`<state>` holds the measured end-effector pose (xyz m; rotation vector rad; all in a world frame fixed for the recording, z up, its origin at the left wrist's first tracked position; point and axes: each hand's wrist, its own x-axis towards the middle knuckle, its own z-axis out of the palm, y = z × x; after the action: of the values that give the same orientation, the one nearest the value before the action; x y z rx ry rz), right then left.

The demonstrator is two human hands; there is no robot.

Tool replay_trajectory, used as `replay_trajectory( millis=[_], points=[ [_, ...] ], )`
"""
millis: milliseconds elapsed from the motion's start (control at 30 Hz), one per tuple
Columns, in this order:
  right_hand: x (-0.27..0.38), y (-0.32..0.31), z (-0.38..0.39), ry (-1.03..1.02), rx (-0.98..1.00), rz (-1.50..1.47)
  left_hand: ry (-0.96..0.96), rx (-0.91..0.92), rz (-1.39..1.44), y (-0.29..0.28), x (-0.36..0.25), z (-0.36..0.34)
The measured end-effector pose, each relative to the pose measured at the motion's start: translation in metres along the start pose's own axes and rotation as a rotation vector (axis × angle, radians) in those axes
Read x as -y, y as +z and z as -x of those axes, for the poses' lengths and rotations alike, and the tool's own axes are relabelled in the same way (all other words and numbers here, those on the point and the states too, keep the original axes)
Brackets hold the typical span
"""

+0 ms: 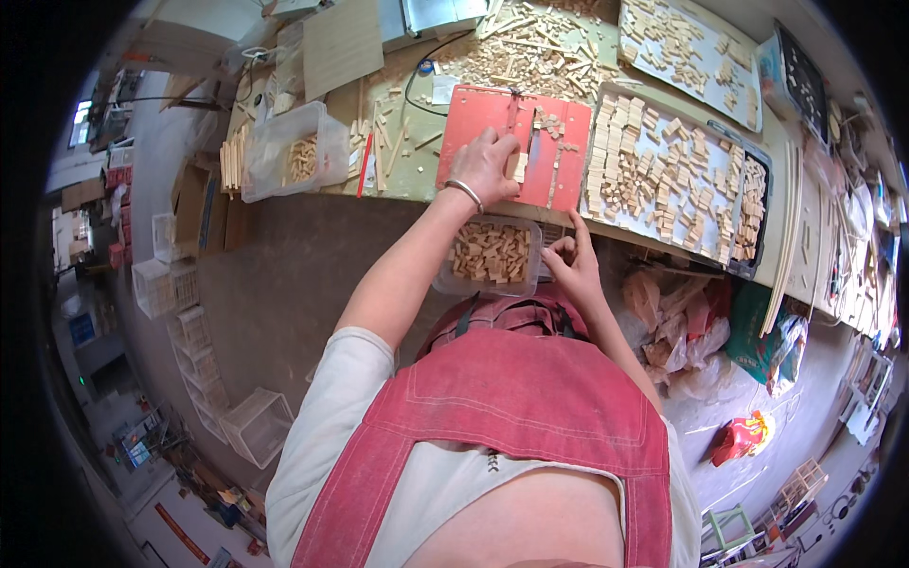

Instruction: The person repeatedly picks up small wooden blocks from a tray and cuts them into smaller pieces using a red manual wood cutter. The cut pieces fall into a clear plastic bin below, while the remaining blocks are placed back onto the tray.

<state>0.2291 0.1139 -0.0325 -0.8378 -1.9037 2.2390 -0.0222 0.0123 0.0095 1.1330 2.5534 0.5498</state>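
A red board (453, 118) with slots lies at the table's front edge. My left hand (481, 168), with a bangle at its wrist, rests on it. Between its thumb and index finger is a small pale wooden block (517, 168); the fingers partly cover it. My right hand (576, 260) is at the table edge by the board's near right corner. Its index finger is stretched out and the others are loosely bent, with nothing visible in them. Between my forearms, below the edge, a clear plastic tub (464, 288) holds many wooden blocks.
Right of the board, a tray (651, 216) carries rows of wooden blocks; another white tray (644, 62) stands behind it. Wood offcuts (535, 47) pile up at the back. On the left are a clear bin (260, 175) and a red stick (365, 166). Plastic bags (677, 346) lie under the table.
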Motion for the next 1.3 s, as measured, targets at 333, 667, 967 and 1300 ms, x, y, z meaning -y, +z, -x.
replay_trajectory(
  millis=[333,667,967,1300],
  points=[
    [-0.004,-0.017,0.029,0.004,-0.09,-0.037,-0.014,0.025,-0.012,-0.008,-0.002,-0.016],
    [-0.002,-0.022,0.033,0.017,-0.127,-0.065,-0.029,0.047,-0.003,-0.008,0.007,-0.045],
    [-0.001,-0.027,0.039,0.039,-0.143,-0.042,0.01,0.018,0.014,-0.008,0.014,-0.072],
    [-0.012,-0.027,0.032,0.034,-0.052,-0.047,0.04,0.061,-0.035,0.002,0.009,-0.016]
  ],
)
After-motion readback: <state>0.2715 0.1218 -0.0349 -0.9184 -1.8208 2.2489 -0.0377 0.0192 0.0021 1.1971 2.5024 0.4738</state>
